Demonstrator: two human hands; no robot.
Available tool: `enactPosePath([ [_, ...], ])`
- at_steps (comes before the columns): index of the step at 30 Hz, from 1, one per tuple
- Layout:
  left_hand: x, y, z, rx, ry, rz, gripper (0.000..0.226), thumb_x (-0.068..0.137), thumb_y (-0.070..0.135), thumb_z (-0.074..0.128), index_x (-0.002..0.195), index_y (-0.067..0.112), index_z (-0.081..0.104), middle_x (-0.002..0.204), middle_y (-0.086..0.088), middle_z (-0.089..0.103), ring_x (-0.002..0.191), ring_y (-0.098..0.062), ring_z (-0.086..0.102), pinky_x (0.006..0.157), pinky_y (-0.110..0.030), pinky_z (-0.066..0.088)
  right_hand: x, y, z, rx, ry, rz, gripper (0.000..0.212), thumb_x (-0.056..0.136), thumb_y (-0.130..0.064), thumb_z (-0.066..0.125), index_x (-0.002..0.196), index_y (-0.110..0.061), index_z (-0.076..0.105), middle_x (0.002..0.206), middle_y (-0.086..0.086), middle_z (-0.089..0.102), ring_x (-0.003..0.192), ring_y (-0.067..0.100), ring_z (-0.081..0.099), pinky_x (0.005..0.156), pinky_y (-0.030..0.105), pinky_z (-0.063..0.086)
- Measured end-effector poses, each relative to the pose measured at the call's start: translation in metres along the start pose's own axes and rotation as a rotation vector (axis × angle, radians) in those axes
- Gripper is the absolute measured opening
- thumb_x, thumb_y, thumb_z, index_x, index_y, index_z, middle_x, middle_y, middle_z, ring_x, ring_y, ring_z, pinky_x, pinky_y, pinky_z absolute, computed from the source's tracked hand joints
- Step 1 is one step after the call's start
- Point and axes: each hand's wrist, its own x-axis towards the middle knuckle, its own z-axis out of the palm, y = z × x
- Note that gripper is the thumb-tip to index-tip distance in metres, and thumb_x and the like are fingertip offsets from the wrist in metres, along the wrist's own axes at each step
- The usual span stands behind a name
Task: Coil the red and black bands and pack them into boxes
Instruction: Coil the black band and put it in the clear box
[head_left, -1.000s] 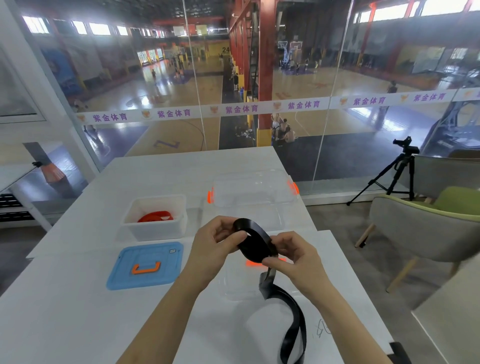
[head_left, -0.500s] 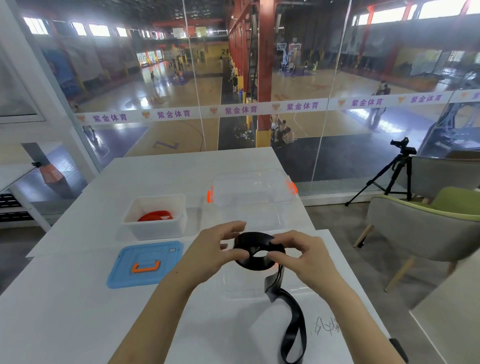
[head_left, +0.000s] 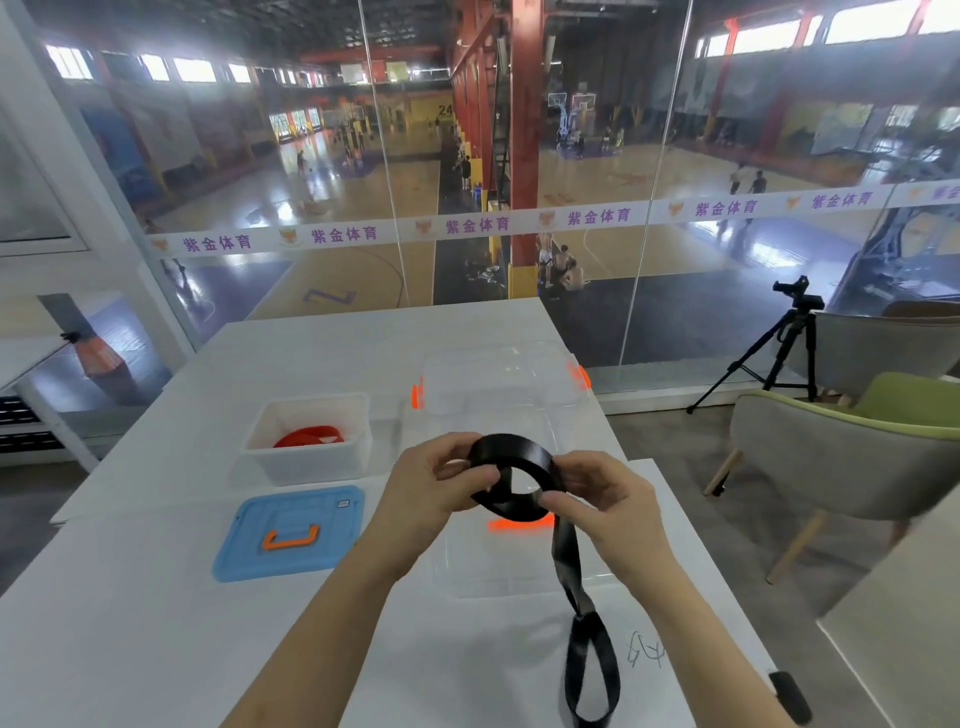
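A black band (head_left: 519, 457) is partly wound into a coil that I hold above the table. My left hand (head_left: 431, 493) pinches the coil's left side. My right hand (head_left: 602, 499) grips its right side, and the loose tail hangs down from there to a loop near the table's front edge. A red band (head_left: 309, 435) lies coiled inside a small white box (head_left: 311, 462) at the left. A clear box (head_left: 498, 561) with an orange latch sits on the table under my hands.
A blue lid with an orange handle (head_left: 291, 535) lies in front of the white box. A clear lid with orange clips (head_left: 504, 374) rests farther back. A chair (head_left: 831, 467) and a tripod (head_left: 779, 353) stand to the right of the white table (head_left: 130, 623).
The coil has been turned and grown by another wrap, and the hanging tail has shortened slightly. Both hands shifted their grip around the coil.
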Motion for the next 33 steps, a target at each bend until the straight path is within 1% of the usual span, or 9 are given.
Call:
enactPosePath([
  [5, -0.002, -0.006, -0.006, 0.025, -0.085, -0.066, 0.023, 0.094, 0.008, 0.071, 0.113, 0.021, 0.073, 0.104, -0.005, 0.081, 0.102, -0.019, 0.078, 0.095, -0.038, 0.060, 0.001, -0.003, 0.000, -0.034, 0.021, -0.018, 0.038, 0.075, 0.001, 0.090, 0.087, -0.034, 0.082, 0.092, -0.006, 0.082, 0.091, 0.015, 0.080, 0.089, 0.028, 0.062],
  [8, 0.001, -0.011, -0.012, 0.192, -0.136, -0.072, 0.033, 0.089, 0.018, 0.079, 0.118, 0.031, 0.072, 0.114, 0.010, 0.079, 0.114, -0.009, 0.072, 0.106, -0.038, 0.053, 0.001, -0.005, -0.002, -0.095, -0.026, -0.042, 0.033, 0.076, -0.002, 0.090, 0.091, -0.030, 0.082, 0.095, -0.011, 0.083, 0.096, 0.011, 0.079, 0.093, 0.026, 0.060],
  [10, 0.000, -0.012, -0.011, 0.271, -0.096, -0.056, 0.046, 0.083, 0.027, 0.085, 0.124, 0.039, 0.070, 0.118, 0.020, 0.075, 0.118, 0.002, 0.066, 0.108, -0.034, 0.051, 0.001, -0.006, -0.002, -0.169, -0.062, -0.073, 0.034, 0.077, -0.004, 0.091, 0.092, -0.033, 0.082, 0.097, -0.017, 0.082, 0.097, 0.006, 0.077, 0.092, 0.021, 0.058],
  [12, 0.000, -0.009, -0.008, 0.339, -0.088, -0.031, 0.052, 0.080, 0.035, 0.086, 0.128, 0.043, 0.068, 0.118, 0.024, 0.073, 0.118, 0.005, 0.064, 0.107, -0.034, 0.052, 0.000, -0.008, 0.000, -0.266, -0.111, -0.131, 0.035, 0.077, -0.008, 0.091, 0.094, -0.036, 0.081, 0.099, -0.022, 0.080, 0.098, 0.003, 0.076, 0.091, 0.018, 0.057],
  [16, 0.003, -0.005, -0.004, 0.557, -0.148, 0.033, 0.029, 0.085, 0.035, 0.081, 0.111, 0.041, 0.071, 0.105, 0.024, 0.074, 0.108, 0.004, 0.066, 0.102, -0.036, 0.054, 0.001, -0.007, 0.004, -0.349, -0.143, -0.213, 0.029, 0.078, -0.011, 0.092, 0.100, -0.028, 0.082, 0.100, -0.019, 0.081, 0.100, 0.004, 0.076, 0.091, 0.021, 0.058],
  [21, 0.003, -0.003, -0.006, 0.390, -0.083, 0.035, 0.026, 0.082, 0.025, 0.084, 0.101, 0.038, 0.074, 0.101, 0.022, 0.076, 0.108, 0.000, 0.069, 0.103, -0.035, 0.053, 0.002, -0.007, 0.005, -0.201, -0.165, -0.095, 0.038, 0.078, -0.009, 0.091, 0.111, -0.025, 0.078, 0.106, -0.010, 0.081, 0.105, 0.013, 0.077, 0.099, 0.033, 0.058],
  [25, 0.005, -0.001, -0.010, 0.299, -0.090, 0.023, 0.027, 0.082, 0.022, 0.084, 0.104, 0.036, 0.074, 0.103, 0.015, 0.078, 0.105, -0.007, 0.072, 0.103, -0.039, 0.055, 0.004, -0.004, 0.004, -0.169, -0.142, -0.061, 0.040, 0.076, -0.008, 0.092, 0.106, -0.028, 0.075, 0.102, -0.006, 0.081, 0.100, 0.018, 0.077, 0.097, 0.037, 0.060],
  [28, 0.006, -0.004, -0.010, 0.274, -0.086, 0.005, 0.032, 0.081, 0.022, 0.084, 0.106, 0.038, 0.073, 0.105, 0.011, 0.077, 0.102, -0.009, 0.073, 0.100, -0.041, 0.058, 0.006, -0.004, 0.004, -0.175, -0.123, -0.043, 0.042, 0.072, -0.009, 0.095, 0.104, -0.029, 0.075, 0.099, -0.009, 0.081, 0.095, 0.015, 0.078, 0.094, 0.033, 0.061],
  [33, 0.008, -0.006, -0.011, 0.304, -0.135, -0.051, 0.022, 0.083, 0.024, 0.083, 0.100, 0.032, 0.071, 0.104, 0.012, 0.077, 0.105, -0.008, 0.072, 0.100, -0.040, 0.057, 0.009, -0.003, 0.003, -0.265, -0.119, -0.099, 0.034, 0.076, -0.006, 0.091, 0.098, -0.027, 0.076, 0.095, -0.012, 0.080, 0.097, 0.011, 0.077, 0.094, 0.026, 0.059],
])
